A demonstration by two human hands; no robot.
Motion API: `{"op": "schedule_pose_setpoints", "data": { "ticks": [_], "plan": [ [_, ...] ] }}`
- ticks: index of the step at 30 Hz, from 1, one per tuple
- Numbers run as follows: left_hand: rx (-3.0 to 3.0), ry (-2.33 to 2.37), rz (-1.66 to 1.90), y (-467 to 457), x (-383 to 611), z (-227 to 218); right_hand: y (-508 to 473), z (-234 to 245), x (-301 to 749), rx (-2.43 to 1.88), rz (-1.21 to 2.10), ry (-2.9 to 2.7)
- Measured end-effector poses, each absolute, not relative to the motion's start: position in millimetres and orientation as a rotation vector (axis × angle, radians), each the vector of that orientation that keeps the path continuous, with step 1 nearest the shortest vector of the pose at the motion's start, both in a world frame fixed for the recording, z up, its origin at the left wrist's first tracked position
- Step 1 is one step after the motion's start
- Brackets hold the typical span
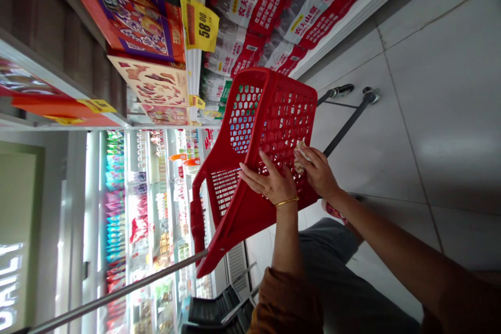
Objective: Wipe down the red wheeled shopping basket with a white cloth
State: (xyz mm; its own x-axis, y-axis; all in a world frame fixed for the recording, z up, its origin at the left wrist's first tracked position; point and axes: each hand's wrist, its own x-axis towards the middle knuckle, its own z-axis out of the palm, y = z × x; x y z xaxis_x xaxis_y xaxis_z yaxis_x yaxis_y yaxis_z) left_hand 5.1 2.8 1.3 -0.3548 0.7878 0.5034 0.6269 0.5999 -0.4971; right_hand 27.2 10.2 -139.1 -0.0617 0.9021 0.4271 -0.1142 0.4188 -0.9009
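Note:
The view is turned sideways, with the floor at the right. A red plastic shopping basket with a perforated wall sits on a wheeled black frame. My left hand, wearing a thin gold bracelet, lies flat on the basket's side wall with its fingers spread. My right hand is closed on a small white cloth and presses it against the same wall, just beside the left hand. Both arms wear brown sleeves.
Shelves hold packs of red-labelled water bottles, colourful gift boxes and a yellow price tag. A lit chilled display stands at the left. Grey floor tiles fill the right. Stacked dark baskets sit below.

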Motion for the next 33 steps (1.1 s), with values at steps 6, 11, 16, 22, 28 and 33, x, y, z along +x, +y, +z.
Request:
{"op": "schedule_pose_setpoints", "data": {
  "ticks": [6,11,16,22,28,33],
  "plan": [
    [-1.106,-2.112,0.284,0.9,3.4,2.0,6.1,-142.8,25.8,-0.819,1.064,-1.322],
    [-1.123,-2.083,0.288,-0.6,1.7,1.4,8.1,-130.6,29.1,-0.880,1.083,-1.254],
    [-1.107,-2.075,0.254,-0.1,-0.3,-0.3,27.4,-91.6,33.6,-0.746,1.022,-1.295],
    [-1.065,-2.044,0.223,2.1,-1.0,-2.1,50.4,-65.6,38.3,-0.524,0.970,-1.426],
    [-1.067,-2.103,0.226,0.9,-2.6,-6.2,44.5,-82.8,41.8,-0.599,0.983,-1.415],
    [-1.025,-2.112,0.257,0.5,-0.7,-10.1,39.3,-96.2,40.3,-0.675,1.013,-1.389]
  ]
}}
